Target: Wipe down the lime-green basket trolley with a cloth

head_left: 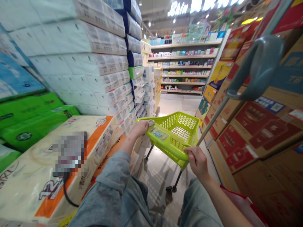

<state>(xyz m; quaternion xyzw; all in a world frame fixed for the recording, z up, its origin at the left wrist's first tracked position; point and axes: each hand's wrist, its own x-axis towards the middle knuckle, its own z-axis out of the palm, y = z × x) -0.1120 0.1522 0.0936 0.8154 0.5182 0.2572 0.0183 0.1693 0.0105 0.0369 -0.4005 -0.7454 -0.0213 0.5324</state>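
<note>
A lime-green plastic shopping cart on wheels stands in the aisle in front of me, and its basket looks empty. My left hand is closed on the cart's near left rim. My right hand is wrapped round the near right corner of the rim. A grey handle on a metal pole rises from the cart toward the upper right.
Tall stacks of white tissue packs line the left side, with green packs and a cream-and-orange pack low down. Red and brown cartons line the right. Shelves of goods stand at the aisle's far end.
</note>
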